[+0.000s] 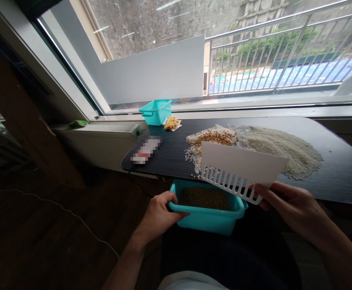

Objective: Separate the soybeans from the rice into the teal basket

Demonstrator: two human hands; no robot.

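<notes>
My left hand (pixel 160 211) grips the left rim of a turquoise plastic bin (pixel 206 219), held just below the table's front edge. Many tan soybeans (pixel 204 198) lie inside it. Between thumb and fingers, my right hand (pixel 293 197) pinches the lower right corner of a white slotted scraper (pixel 242 161). The scraper is tilted above the bin's back rim and hides part of the table. Behind it, a heap of white rice (pixel 278 147) spreads to the right, and brown soybeans (pixel 215 138) lie mixed with rice at its left end.
On the black table (pixel 342 177), a second turquoise bin (pixel 157 112) stands at the back left beside a crumpled yellowish item on white paper (pixel 172 123). A blurred-out flat object (pixel 147 150) lies at the left edge. A radiator (pixel 103 139) and window run behind; a white cable (pixel 69 211) crosses the floor.
</notes>
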